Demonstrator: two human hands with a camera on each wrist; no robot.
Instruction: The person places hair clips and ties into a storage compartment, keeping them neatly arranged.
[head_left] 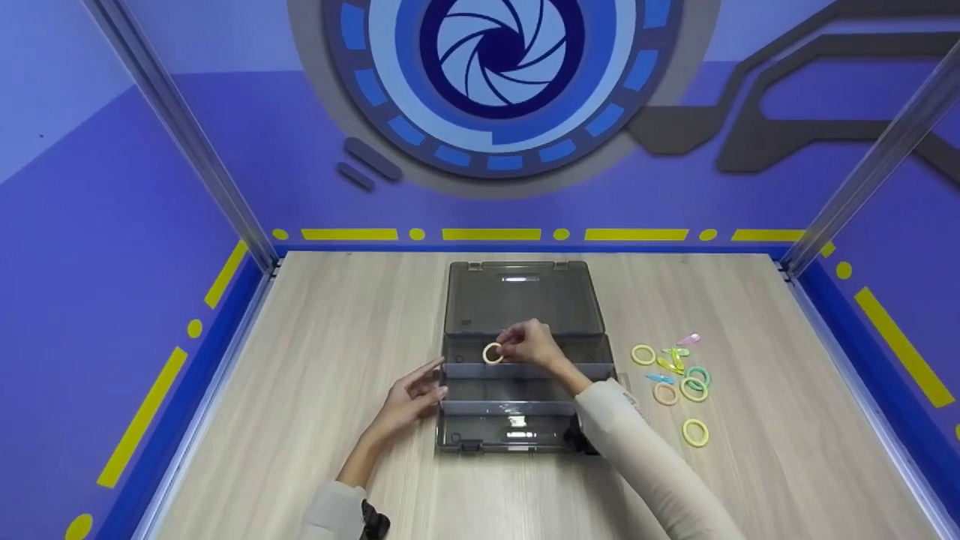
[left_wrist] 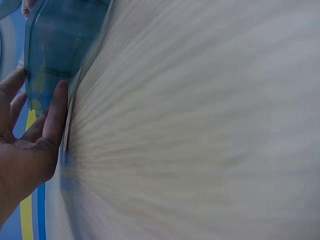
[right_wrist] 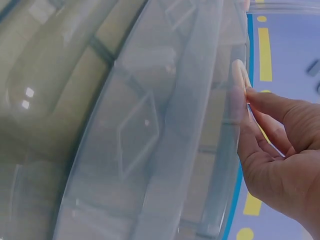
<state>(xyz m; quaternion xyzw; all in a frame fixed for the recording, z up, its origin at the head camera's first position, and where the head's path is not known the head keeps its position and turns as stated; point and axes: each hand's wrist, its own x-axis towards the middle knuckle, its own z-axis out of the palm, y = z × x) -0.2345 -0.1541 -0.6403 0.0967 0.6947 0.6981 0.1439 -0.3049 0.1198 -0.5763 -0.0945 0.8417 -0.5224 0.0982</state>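
Observation:
A dark see-through compartment box (head_left: 480, 407) lies open on the table, its lid (head_left: 525, 304) folded back. My right hand (head_left: 531, 345) pinches a pale peach hair tie (head_left: 485, 355) between thumb and fingers, over the rear compartment. The right wrist view shows the same hair tie (right_wrist: 239, 74) nearly edge-on beyond the clear dividers (right_wrist: 165, 130). At the box's left side is my left hand (head_left: 409, 401), fingers extended and fingertips against the wall. In the left wrist view those fingers (left_wrist: 56, 117) lie loosely spread along the box (left_wrist: 62, 47).
Right of the box lie several loose hair ties, among them a yellow one (head_left: 696, 444) and a peach one (head_left: 656, 399). Snap hair clips lie among them, including a blue clip (head_left: 660, 379) and a pink clip (head_left: 688, 339). Blue panels (head_left: 480, 202) enclose the table's back and sides.

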